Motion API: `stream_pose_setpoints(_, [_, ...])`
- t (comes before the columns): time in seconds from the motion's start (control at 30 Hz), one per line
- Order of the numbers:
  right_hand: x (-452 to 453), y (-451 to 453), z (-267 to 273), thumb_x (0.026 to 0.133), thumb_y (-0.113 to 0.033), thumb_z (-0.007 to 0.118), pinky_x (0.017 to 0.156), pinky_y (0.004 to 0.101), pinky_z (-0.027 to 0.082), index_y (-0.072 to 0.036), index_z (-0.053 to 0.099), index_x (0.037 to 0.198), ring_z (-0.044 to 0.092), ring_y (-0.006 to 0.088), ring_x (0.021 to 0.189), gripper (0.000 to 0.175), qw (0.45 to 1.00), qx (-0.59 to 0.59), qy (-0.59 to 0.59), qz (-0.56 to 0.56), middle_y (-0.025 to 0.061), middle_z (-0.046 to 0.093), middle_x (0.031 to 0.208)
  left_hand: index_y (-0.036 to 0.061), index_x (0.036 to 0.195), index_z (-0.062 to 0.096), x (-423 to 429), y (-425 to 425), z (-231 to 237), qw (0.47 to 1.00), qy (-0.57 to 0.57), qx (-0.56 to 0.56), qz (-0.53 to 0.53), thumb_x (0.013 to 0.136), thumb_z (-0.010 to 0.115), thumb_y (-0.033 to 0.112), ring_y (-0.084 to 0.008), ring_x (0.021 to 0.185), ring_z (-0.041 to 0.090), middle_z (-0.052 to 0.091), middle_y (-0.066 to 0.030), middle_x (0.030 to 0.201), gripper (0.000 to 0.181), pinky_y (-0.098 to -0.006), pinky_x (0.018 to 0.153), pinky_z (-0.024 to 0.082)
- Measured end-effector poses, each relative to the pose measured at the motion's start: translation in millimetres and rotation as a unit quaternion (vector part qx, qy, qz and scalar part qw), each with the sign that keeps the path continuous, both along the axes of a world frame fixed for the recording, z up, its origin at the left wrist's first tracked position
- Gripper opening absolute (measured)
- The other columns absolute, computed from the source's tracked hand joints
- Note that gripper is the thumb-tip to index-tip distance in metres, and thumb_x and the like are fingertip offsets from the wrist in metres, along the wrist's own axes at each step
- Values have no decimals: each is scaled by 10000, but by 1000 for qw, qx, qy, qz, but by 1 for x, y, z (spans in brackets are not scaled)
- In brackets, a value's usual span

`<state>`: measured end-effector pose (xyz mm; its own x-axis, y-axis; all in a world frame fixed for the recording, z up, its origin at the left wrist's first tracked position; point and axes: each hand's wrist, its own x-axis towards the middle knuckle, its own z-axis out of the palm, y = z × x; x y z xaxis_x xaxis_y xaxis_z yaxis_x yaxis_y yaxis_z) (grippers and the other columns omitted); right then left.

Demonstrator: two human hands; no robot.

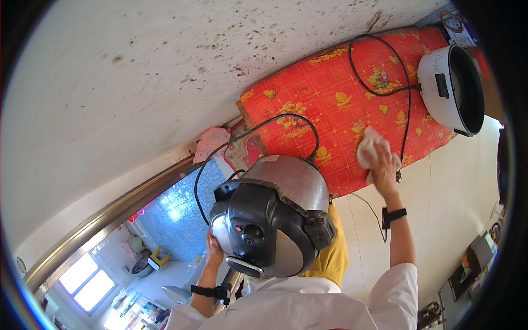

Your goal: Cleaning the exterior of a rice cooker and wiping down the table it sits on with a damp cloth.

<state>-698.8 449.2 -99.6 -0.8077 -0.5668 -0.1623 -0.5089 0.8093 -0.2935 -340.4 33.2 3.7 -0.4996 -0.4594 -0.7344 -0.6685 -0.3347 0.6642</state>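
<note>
A silver-and-black electric pressure cooker (270,231), lid on, is close in front of my chest beside the near left end of the table. My left hand (214,249) holds its left side; the fingers are partly hidden behind it. My right hand (384,167) presses a crumpled whitish cloth (368,150) onto the red patterned tablecloth (330,111), near the table's front edge. A black power cord (264,120) loops out from the cooker's back across the tablecloth's left end.
At the table's far right stands a white cooker (435,88) with a dark, open interior. Its black cord (409,119) runs over the tablecloth to a plug (398,176) by the front edge. A spotted wall (198,53) borders the back. A pink bag (210,142) lies past the left end.
</note>
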Motion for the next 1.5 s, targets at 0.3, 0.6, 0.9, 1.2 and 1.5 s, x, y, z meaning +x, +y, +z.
stream_pose_setpoints(0.3, [30, -72, 113, 852, -68, 538, 892, 376, 418, -20, 558, 1188, 554, 289, 1039, 340, 944, -279, -151, -92, 145, 603, 1096, -64, 1309, 345, -2, 3, 12, 989, -19, -138, -53, 741, 350, 811, -209, 1098, 459, 492, -140, 1204, 1043, -327, 941, 375])
stream_pose_setpoints(0.6, [82, -90, 171, 977, -320, 390, 780, 254, 425, 37, 529, 1150, 534, 105, 907, 420, 698, -423, -501, -290, 49, 598, 999, -40, 1101, 486, -57, 26, 48, 978, -22, -194, -78, 750, 480, 749, -145, 794, 442, 510, -62, 875, 864, -304, 708, 400])
stream_pose_setpoints(0.9, [55, -94, 171, 868, -301, 624, 676, 214, 400, 30, 528, 1056, 473, 65, 770, 393, 742, -387, -474, -274, 12, 540, 883, -11, 1044, 488, -86, 29, 70, 990, -12, -136, -47, 774, 619, 570, -122, 757, 432, 484, -31, 826, 654, -266, 658, 385])
stream_pose_setpoints(1.2, [-39, -104, 185, 894, -326, 570, 713, 210, 383, 9, 555, 1026, 468, 59, 841, 361, 782, -439, -364, -250, 16, 555, 920, 8, 1152, 438, -168, 28, 91, 992, 122, -6, 21, 882, 536, 383, -107, 913, 436, 473, -29, 979, 473, -247, 821, 362])
stream_pose_setpoints(1.5, [-91, -112, 176, 898, -332, 553, 769, 237, 380, 33, 572, 1033, 487, 85, 858, 389, 762, -473, -314, -311, 23, 576, 907, 20, 1245, 426, -254, 10, 71, 973, 215, 64, 48, 841, 445, 165, -167, 1094, 514, 528, -84, 1176, 430, -312, 948, 395])
